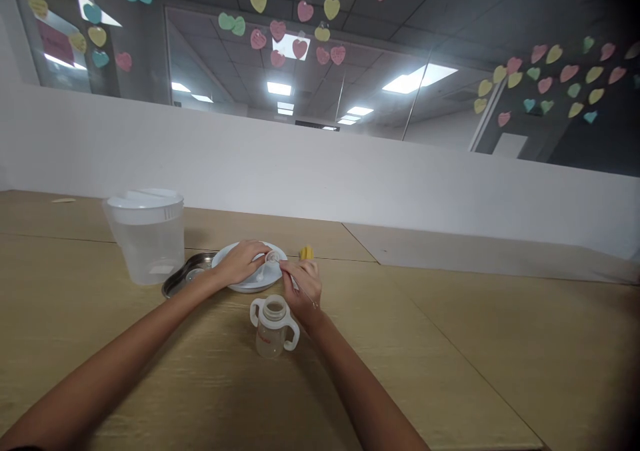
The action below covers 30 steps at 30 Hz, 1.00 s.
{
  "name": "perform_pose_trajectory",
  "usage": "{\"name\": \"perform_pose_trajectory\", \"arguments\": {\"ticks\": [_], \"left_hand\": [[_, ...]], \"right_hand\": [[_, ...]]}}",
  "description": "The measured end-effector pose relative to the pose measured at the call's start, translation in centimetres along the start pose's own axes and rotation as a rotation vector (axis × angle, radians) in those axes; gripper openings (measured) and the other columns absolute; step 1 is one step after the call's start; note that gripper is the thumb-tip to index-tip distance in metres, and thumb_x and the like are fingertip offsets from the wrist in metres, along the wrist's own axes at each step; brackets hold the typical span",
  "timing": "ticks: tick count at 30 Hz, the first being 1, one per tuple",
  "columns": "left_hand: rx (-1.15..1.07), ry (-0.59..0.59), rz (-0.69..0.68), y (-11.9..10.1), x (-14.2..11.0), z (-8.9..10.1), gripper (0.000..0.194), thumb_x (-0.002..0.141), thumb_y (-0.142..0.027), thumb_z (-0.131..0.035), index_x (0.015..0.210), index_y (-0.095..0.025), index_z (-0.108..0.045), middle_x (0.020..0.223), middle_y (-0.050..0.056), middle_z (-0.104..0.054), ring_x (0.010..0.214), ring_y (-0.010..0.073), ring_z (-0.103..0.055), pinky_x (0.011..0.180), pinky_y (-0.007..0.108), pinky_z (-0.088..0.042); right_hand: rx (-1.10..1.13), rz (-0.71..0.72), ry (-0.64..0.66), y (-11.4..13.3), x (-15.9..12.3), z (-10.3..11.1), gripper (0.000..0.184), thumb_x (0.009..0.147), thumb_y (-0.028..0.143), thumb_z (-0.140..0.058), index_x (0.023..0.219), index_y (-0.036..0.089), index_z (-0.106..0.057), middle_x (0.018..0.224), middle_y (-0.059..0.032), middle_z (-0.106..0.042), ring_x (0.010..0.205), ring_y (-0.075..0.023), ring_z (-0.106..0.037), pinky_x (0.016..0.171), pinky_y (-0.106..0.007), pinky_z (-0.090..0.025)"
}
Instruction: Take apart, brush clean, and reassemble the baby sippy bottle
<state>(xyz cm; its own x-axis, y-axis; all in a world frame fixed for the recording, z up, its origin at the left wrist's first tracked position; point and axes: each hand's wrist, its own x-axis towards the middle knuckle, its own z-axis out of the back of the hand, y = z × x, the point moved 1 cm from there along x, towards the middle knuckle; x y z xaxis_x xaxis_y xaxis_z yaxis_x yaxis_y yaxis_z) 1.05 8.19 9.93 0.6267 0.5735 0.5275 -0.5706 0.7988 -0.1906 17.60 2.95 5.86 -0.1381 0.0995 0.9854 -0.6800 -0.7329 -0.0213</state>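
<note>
My left hand (243, 261) rests over a white plate (235, 281), its fingers curled round a small pale round part (271, 257) that I cannot name. My right hand (303, 289) is beside it with the fingers pinched together on something thin and small. In front of both hands stands an open baby bottle (273, 327) with two white handles and no top on it. A yellow object (306, 252) peeks out behind my right hand.
A clear plastic jug (147, 235) with a white lid stands at the left. A metal tray (183, 276) lies partly under the plate. The wooden table (450, 344) ends at a white partition, with glass carrying heart stickers above it.
</note>
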Motion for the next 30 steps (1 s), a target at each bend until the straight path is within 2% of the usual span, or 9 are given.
{"name": "perform_pose_trajectory", "arguments": {"ticks": [6, 10, 13, 15, 17, 19, 24, 30], "left_hand": [[0.164, 0.005, -0.022, -0.1, 0.0, 0.2, 0.027, 0.09, -0.025, -0.04, 0.095, -0.017, -0.065, 0.091, 0.008, -0.067, 0.088, 0.0217, -0.058, 0.083, 0.035, -0.041], [0.297, -0.009, -0.007, 0.6, 0.0, 0.3, 0.025, 0.09, -0.023, -0.041, 0.096, -0.017, -0.065, 0.091, 0.008, -0.068, 0.089, 0.0226, -0.058, 0.084, 0.038, -0.04], [0.326, -0.014, 0.008, 1.0, 0.0, 0.4, 0.025, 0.09, -0.023, -0.042, 0.096, -0.017, -0.065, 0.092, 0.008, -0.067, 0.09, 0.0223, -0.058, 0.084, 0.037, -0.04], [0.335, -0.016, 0.017, 1.1, 0.0, 0.5, 0.024, 0.09, -0.022, -0.042, 0.095, -0.017, -0.065, 0.091, 0.007, -0.067, 0.089, 0.0219, -0.058, 0.084, 0.036, -0.04], [0.34, -0.021, 0.013, 1.1, 0.1, 0.5, 0.024, 0.09, -0.021, -0.042, 0.093, -0.017, -0.065, 0.09, 0.007, -0.067, 0.088, 0.0214, -0.057, 0.083, 0.036, -0.039], [0.345, -0.032, -0.014, 0.9, 0.1, 0.4, 0.024, 0.09, -0.021, -0.041, 0.092, -0.017, -0.064, 0.089, 0.006, -0.067, 0.087, 0.0208, -0.057, 0.084, 0.036, -0.039], [0.382, -0.043, -0.119, 0.2, 0.1, 0.2, 0.024, 0.09, -0.02, -0.04, 0.088, -0.017, -0.064, 0.086, 0.006, -0.064, 0.085, 0.0196, -0.054, 0.083, 0.036, -0.039], [0.333, -0.062, -0.138, -0.9, 0.1, 0.1, 0.022, 0.089, -0.019, -0.042, 0.091, -0.019, -0.064, 0.089, 0.005, -0.063, 0.085, 0.019, -0.053, 0.081, 0.034, -0.039]], "right_hand": [[-0.012, 0.007, 0.069, 0.1, 0.1, 0.2, 0.014, 0.085, 0.016, -0.051, 0.092, 0.017, -0.062, 0.079, -0.0047, -0.069, 0.069, -0.0151, -0.056, 0.069, -0.032, -0.039], [0.063, 0.041, 0.058, 0.2, -0.1, 0.6, 0.023, 0.089, 0.018, -0.039, 0.097, 0.013, -0.06, 0.076, -0.0063, -0.066, 0.066, -0.0148, -0.057, 0.065, -0.03, -0.038], [-0.005, 0.002, 0.025, -0.1, -0.2, 0.8, 0.031, 0.091, 0.019, -0.032, 0.08, 0.014, -0.06, 0.064, -0.0049, -0.06, 0.061, -0.0145, -0.054, 0.061, -0.029, -0.036], [-0.092, -0.049, 0.004, -0.4, -0.4, 0.7, 0.039, 0.092, 0.019, -0.03, 0.062, 0.017, -0.053, 0.054, -0.0023, -0.052, 0.053, -0.013, -0.047, 0.055, -0.027, -0.032], [-0.14, -0.068, -0.011, -0.6, -0.5, 0.5, 0.043, 0.093, 0.018, -0.029, 0.052, 0.019, -0.043, 0.048, 0.0007, -0.042, 0.047, -0.0111, -0.038, 0.05, -0.027, -0.026], [-0.141, -0.047, -0.014, -0.7, -0.7, 0.3, 0.043, 0.093, 0.016, -0.029, 0.051, 0.019, -0.039, 0.047, 0.0026, -0.038, 0.044, -0.0097, -0.034, 0.048, -0.026, -0.023], [-0.129, -0.031, -0.033, -0.4, -0.8, 0.1, 0.041, 0.093, 0.015, -0.028, 0.053, 0.019, -0.036, 0.048, 0.0044, -0.035, 0.044, -0.0084, -0.032, 0.047, -0.026, -0.022], [-0.108, -0.023, -0.053, -0.3, -0.9, -0.1, 0.04, 0.093, 0.012, -0.029, 0.053, 0.019, -0.035, 0.047, 0.0047, -0.034, 0.043, -0.0078, -0.032, 0.046, -0.025, -0.022]]}}
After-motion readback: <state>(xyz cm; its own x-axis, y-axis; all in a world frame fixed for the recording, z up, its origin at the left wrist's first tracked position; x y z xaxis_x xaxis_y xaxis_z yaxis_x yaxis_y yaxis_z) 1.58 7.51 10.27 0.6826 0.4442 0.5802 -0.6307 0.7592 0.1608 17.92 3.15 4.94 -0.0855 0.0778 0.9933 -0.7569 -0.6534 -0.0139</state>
